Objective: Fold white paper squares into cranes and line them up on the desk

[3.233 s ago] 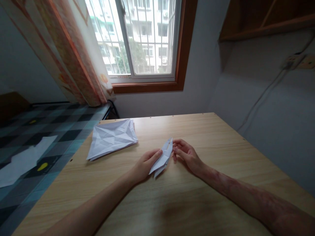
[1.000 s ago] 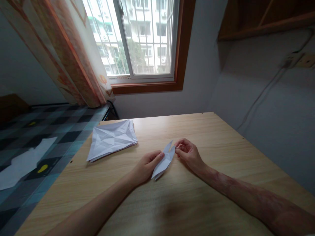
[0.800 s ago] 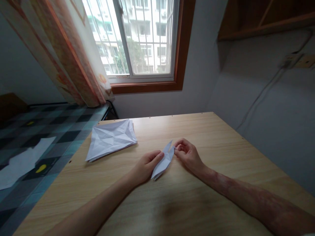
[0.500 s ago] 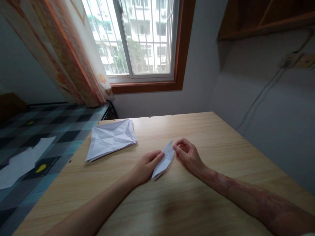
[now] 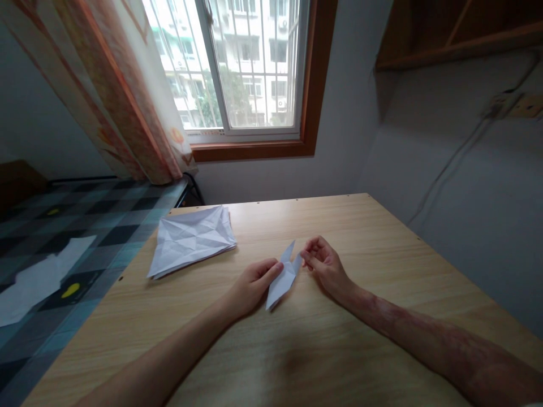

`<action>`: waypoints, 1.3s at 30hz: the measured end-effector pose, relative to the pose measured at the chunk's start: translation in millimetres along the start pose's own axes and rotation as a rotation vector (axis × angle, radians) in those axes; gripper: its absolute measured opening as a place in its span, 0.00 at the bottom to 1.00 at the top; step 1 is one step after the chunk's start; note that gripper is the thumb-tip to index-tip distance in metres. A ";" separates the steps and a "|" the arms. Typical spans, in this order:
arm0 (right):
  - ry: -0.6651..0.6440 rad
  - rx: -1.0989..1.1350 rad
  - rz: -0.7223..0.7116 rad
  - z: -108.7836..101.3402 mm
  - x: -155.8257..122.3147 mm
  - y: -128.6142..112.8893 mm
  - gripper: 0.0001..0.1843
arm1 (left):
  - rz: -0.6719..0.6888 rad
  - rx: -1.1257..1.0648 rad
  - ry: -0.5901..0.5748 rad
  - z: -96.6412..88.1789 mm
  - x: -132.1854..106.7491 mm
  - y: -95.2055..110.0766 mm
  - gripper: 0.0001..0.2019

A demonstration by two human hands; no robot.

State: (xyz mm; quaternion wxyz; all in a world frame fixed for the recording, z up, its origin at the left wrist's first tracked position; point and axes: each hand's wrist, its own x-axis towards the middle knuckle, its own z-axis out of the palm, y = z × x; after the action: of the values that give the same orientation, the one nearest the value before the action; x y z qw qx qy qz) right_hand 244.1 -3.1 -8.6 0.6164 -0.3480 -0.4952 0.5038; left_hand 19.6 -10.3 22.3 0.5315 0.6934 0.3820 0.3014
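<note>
A small piece of folded white paper [image 5: 283, 282], with two pointed flaps spread apart at its far end, is held just above the table. My left hand [image 5: 259, 280] pinches its left side, the thumb lying on top. On the other side, my right hand [image 5: 321, 259] has thumb and forefinger closed on the tip of the right-hand flap. The left-hand flap points up and away, free of both hands. The underside of the paper is hidden.
A stack of creased white sheets [image 5: 193, 234] lies at the back left of the wooden table [image 5: 360, 345]. Left of the table is a bed with a checked cover [image 5: 123, 234] and more white paper [image 5: 38, 282]. A window [image 5: 258, 73] is behind.
My right hand has drawn the right-hand flap slightly outward, so the gap between the two flaps is wider. The paper has turned a little in my left hand.
</note>
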 end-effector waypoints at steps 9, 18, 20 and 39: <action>-0.085 0.023 0.065 1.3 -3.5 -2.1 0.20 | 0.050 -0.050 0.123 -1.0 2.3 0.5 0.25; -0.413 -0.352 -0.089 7.4 -15.3 -17.3 0.20 | 0.015 -0.424 0.122 -1.8 9.1 -13.4 0.22; -0.358 -0.355 -0.095 7.8 -14.2 -17.2 0.15 | 0.030 -0.413 0.106 -1.7 9.5 -13.9 0.20; -0.087 -0.630 -0.214 4.2 -14.9 -14.6 0.16 | 0.142 -0.180 0.261 -3.2 4.3 -4.5 0.20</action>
State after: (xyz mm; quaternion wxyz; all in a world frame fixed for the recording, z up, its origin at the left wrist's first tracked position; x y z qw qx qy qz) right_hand 244.1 -21.4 2.2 0.5063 -0.4454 -0.6862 0.2728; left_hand 18.3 -4.4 18.8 0.5147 0.6231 0.3691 0.4588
